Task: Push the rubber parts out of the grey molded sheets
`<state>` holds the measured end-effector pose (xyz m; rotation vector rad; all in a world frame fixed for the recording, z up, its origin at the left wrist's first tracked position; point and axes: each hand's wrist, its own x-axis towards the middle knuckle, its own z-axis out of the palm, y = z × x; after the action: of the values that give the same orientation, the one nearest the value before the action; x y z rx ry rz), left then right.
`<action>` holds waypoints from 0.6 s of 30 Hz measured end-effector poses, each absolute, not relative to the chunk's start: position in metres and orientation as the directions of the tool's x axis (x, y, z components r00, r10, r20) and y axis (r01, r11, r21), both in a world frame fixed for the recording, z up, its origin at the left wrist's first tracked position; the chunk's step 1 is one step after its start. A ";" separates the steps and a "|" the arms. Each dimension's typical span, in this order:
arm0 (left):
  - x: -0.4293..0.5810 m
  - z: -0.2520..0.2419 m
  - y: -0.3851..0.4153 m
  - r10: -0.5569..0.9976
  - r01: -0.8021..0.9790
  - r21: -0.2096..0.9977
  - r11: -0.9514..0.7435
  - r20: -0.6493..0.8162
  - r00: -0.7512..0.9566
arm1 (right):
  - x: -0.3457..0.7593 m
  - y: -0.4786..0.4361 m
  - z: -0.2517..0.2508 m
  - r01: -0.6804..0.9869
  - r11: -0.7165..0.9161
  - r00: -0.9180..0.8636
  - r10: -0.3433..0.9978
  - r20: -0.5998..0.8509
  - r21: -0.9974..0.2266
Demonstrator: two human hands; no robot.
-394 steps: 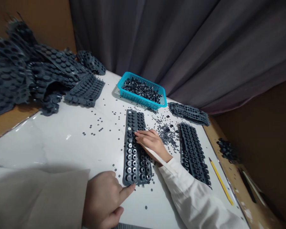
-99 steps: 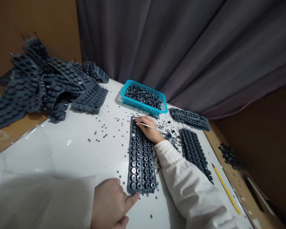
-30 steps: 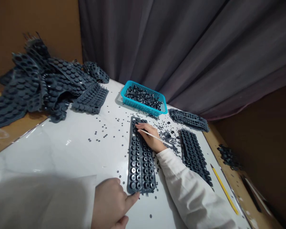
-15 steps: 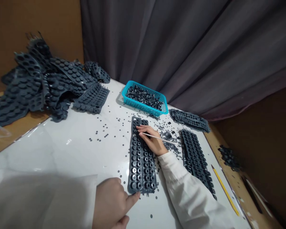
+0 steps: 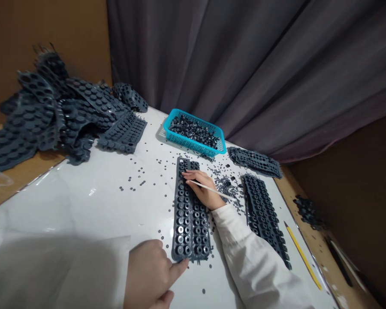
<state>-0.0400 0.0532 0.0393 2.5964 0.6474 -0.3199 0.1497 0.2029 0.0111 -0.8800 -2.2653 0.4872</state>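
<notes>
White table (image 5: pixel 93 206), person seated at its near edge. A long dark rubber strip (image 5: pixel 190 223) full of round sockets lies lengthwise in front of the person, running away from them toward a blue basket (image 5: pixel 194 132).

Right hand (image 5: pixel 203 189): rests on the far part of the strip, fingers pinched around a thin white stick (image 5: pixel 212 191). Stick tip sits at the sockets near the strip's far end; its tail points out to the right over the table. White sleeve (image 5: pixel 254 257) runs back along the strip's right side.

Left hand (image 5: pixel 149 274): loosely curled, grasping nothing. The extended finger presses against the near left corner of the strip, pinning it to the table.

Around it: small dark rings (image 5: pixel 227 185) scattered loose on the table, thickest just right of the right hand, thinner to the left of the strip. The basket holds a heap of similar dark pieces. A second strip (image 5: pixel 264 214) lies to the right, roughly parallel, well apart from the first. Another flat stack of strips (image 5: pixel 254 159) sits beyond it near the curtain (image 5: pixel 244 64). A large tangled pile of strips (image 5: pixel 54 116) covers the far left corner. A yellow pencil (image 5: pixel 302 256) lies near the right edge.
</notes>
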 end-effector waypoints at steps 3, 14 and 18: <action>-0.040 0.043 0.055 0.378 0.491 0.364 -0.792 -0.341 0.861 | 0.153 0.207 0.011 0.550 0.731 -0.577 0.683 0.448 -0.404; -0.039 0.040 0.053 0.403 0.498 0.344 -0.796 -0.313 0.860 | 0.156 0.180 0.019 0.411 0.544 -0.423 0.825 0.376 -0.732; -0.039 0.040 0.054 0.394 0.495 0.365 -0.789 -0.319 0.862 | 0.155 0.167 0.014 0.379 0.538 -0.454 0.817 0.355 -0.753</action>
<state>-0.0391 0.0537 0.0400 2.5924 0.6535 -0.3141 0.1546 0.1670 0.0144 -0.9643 -2.0526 0.7740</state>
